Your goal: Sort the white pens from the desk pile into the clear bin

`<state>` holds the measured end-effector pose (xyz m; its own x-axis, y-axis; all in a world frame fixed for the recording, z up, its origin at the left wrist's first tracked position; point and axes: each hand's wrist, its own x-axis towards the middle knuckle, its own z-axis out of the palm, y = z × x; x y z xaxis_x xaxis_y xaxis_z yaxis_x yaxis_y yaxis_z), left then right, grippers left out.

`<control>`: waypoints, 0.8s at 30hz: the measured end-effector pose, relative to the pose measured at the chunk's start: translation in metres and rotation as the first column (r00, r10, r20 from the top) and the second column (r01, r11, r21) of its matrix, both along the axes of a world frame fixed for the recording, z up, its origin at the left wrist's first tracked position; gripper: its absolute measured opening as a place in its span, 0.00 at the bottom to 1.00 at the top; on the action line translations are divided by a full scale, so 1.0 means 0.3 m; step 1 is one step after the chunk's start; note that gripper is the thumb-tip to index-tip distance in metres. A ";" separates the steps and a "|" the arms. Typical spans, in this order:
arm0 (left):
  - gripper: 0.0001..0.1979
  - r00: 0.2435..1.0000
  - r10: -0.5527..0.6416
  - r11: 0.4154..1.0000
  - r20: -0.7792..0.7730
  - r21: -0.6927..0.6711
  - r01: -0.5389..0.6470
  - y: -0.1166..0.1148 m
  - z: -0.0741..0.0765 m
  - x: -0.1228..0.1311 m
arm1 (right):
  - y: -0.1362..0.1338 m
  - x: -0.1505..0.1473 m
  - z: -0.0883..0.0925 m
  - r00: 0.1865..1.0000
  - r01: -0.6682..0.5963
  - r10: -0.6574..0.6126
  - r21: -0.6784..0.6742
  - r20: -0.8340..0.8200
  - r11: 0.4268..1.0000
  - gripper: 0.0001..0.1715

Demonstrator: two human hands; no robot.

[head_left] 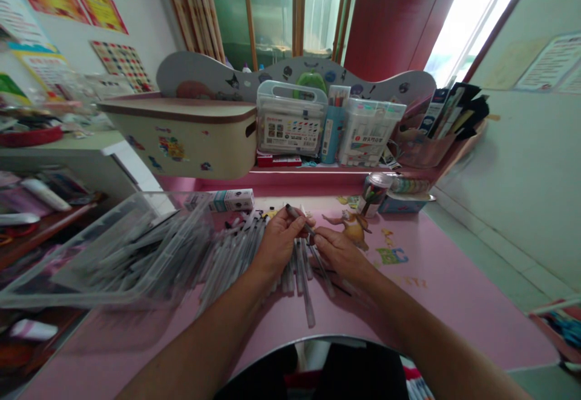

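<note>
Both hands meet over a pink desk [454,303], above a loose heap of clear-barrelled pens [236,255]. My left hand [276,245] pinches the upper part of a dark pen [299,218] that slants up to the left. Just right of it, my right hand [338,255] is closed with its fingertips on the lower end of the same pen. More pens [306,291] lie on the desk under and in front of both hands.
A clear plastic box [113,255] filled with pens stands tilted at the left. A cream storage box [181,134], marker cases [290,121] and a pen cup [374,194] stand on the back shelf. A small white carton [227,200] lies behind the heap.
</note>
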<state>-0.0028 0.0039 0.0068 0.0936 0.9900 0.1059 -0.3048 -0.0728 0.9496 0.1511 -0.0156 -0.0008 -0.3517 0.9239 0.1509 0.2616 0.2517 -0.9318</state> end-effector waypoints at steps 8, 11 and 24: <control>0.07 1.000 0.029 0.998 0.012 0.050 -0.030 -0.002 -0.008 0.005 | 0.012 -0.002 -0.009 0.999 0.015 -0.015 0.002 -0.030 1.000 0.17; 0.08 0.999 0.029 0.999 0.037 0.043 -0.030 -0.003 -0.004 0.003 | 0.008 -0.005 -0.003 0.998 0.000 0.000 -0.002 -0.057 1.000 0.17; 0.06 0.998 0.037 0.997 -0.049 0.068 -0.033 -0.008 -0.007 -0.008 | -0.012 -0.012 -0.054 0.977 -0.051 0.006 -0.207 -0.214 0.977 0.14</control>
